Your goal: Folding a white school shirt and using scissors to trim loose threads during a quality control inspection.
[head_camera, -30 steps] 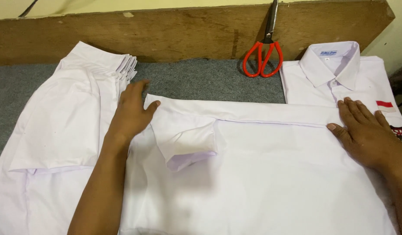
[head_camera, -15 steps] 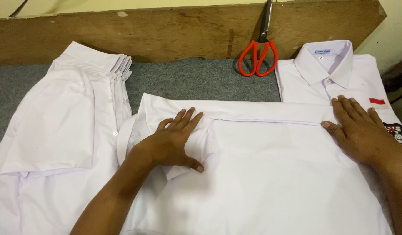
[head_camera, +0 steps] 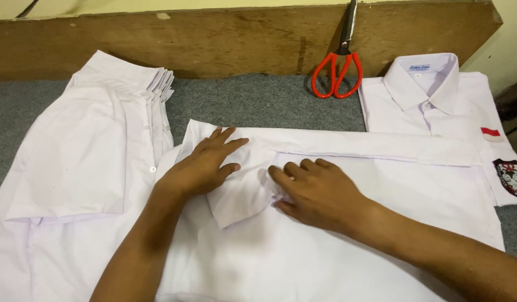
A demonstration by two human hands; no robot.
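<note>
Both hands flat & released, left hand [head_camera: 199,168] + right hand [head_camera: 314,193] pressing the folded-in short sleeve [head_camera: 241,196] of the white shirt [head_camera: 353,246] lying face-down mid-bench [head_camera: 258,100]: long edge & sleeve folded, rest looks unfolded.

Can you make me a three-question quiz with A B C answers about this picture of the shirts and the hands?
1. Where are the scissors?
A. On the shirt stack
B. Against the wooden board
C. In a hand

2. What colour are the scissor handles?
A. Red
B. Blue
C. Green

3. How are the hands placed?
A. Both in the air
B. One holds the scissors
C. Both flat on the white shirt

Answers: 1 B, they lean on the wooden board behind the grey mat. 2 A, both loops are red. 3 C, the left hand and right hand press down on the white shirt, at its folded sleeve.
</note>
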